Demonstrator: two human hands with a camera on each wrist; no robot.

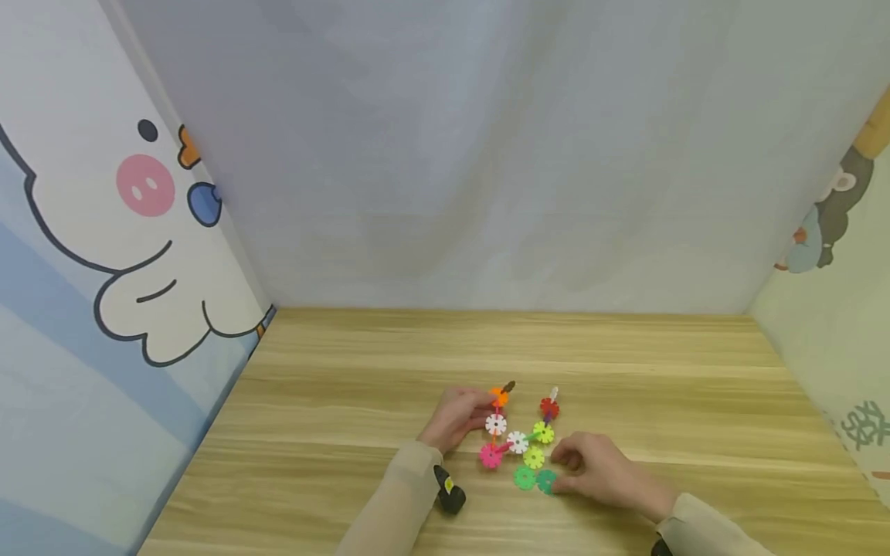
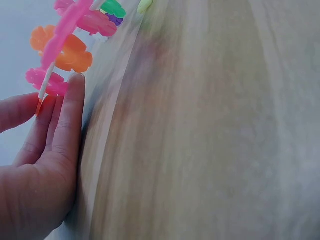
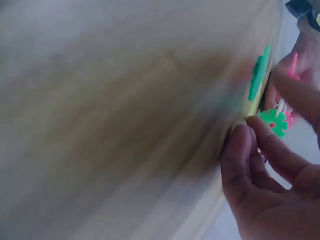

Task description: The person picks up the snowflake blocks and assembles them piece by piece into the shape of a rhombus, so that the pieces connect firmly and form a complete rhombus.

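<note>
Plastic notched snowflake discs are linked into a U-shaped chain (image 1: 518,442) on the table. My left hand (image 1: 457,417) is at the chain's left arm, pinching an orange disc (image 1: 499,397) between thumb and fingers; a brown disc (image 1: 510,386) sticks out above it. At the right arm's tip are a red disc (image 1: 549,408) and a white one (image 1: 554,394). My right hand (image 1: 596,467) rests at the table with bent fingers and a thumb set apart. Near its thumb lies a teal disc (image 1: 545,482), beside a green disc (image 1: 524,477) and a yellow-green disc (image 1: 533,457).
The wooden table (image 1: 334,386) meets a pale curtain (image 1: 487,193) at the back. Printed panels stand at the left (image 1: 83,309) and right (image 1: 834,324). A black wrist strap (image 1: 450,491) sits on the left sleeve.
</note>
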